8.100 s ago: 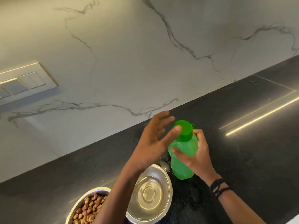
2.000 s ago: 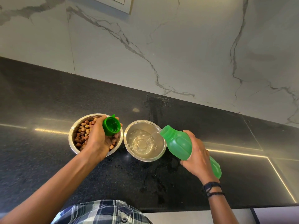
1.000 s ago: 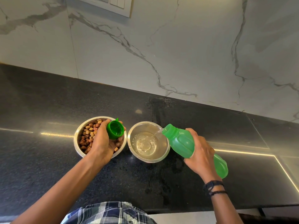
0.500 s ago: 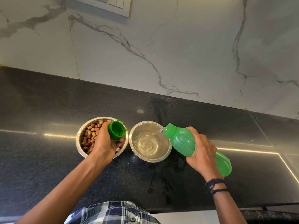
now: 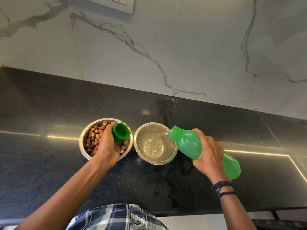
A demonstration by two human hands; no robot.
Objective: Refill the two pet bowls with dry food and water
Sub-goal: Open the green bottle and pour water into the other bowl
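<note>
Black speckled countertop (image 5: 49, 163), polished, running the full width below a white marble-veined backsplash (image 5: 199, 47). A pale switch plate (image 5: 119, 4) sits on the backsplash at the top edge of the view.

Food bowl (image 5: 83, 138): round, stainless steel, standing about midway between the counter's front and back edges, left of centre. It holds brown dry kibble (image 5: 93, 136), visible in its left half; the rest is covered by the hand above it.

Water bowl (image 5: 172, 151): round, stainless steel, just beside the food bowl on its right, rims close but whether they touch cannot be told. It holds clear water, rippled where a thin stream lands.

Green bottle (image 5: 187, 143): translucent plastic, uncapped, tilted steeply with its mouth over the water bowl's right rim and its base raised toward the right. Water runs from the mouth into the bowl.

Right hand (image 5: 209, 155): wrapped around the bottle's middle, fingers closed on it from above. Dark cord bracelets (image 5: 222, 188) circle the wrist.

Left hand (image 5: 108, 145): held over the food bowl, fingers gripping the green bottle cap (image 5: 120, 132), whose threaded open side faces up.

Wet patches (image 5: 166, 183) darken the counter in front of the water bowl and behind it.

Plaid shirt (image 5: 116, 218): blue and white, at the bottom edge of the view.
</note>
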